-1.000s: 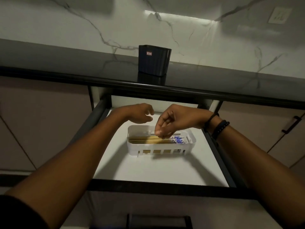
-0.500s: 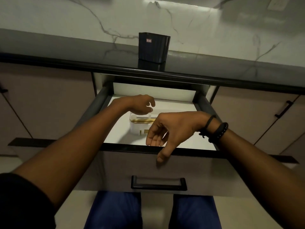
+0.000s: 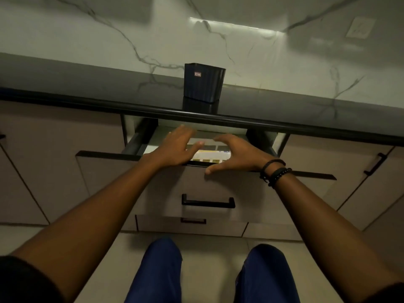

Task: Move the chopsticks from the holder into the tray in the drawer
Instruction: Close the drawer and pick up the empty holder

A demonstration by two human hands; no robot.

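The drawer (image 3: 113,171) under the dark countertop (image 3: 87,84) stands partly open. The black holder (image 3: 204,83) stands upright on the countertop, directly above the drawer. No chopsticks project above its rim, and its interior is not visible. The white tray (image 3: 218,161) sits inside the drawer, near the front panel.

The left hand (image 3: 175,147) hovers over the tray with straight fingers and holds nothing. The right hand (image 3: 238,154) is spread and also holds nothing, with its thumb on the drawer front.

The chopsticks (image 3: 209,153) lie flat in the tray. The transfer appears complete, and closing the drawer is probably the only step left.

The chopsticks' long axis runs left to right, parallel to the drawer front. Faint blue marking shows at the right end.
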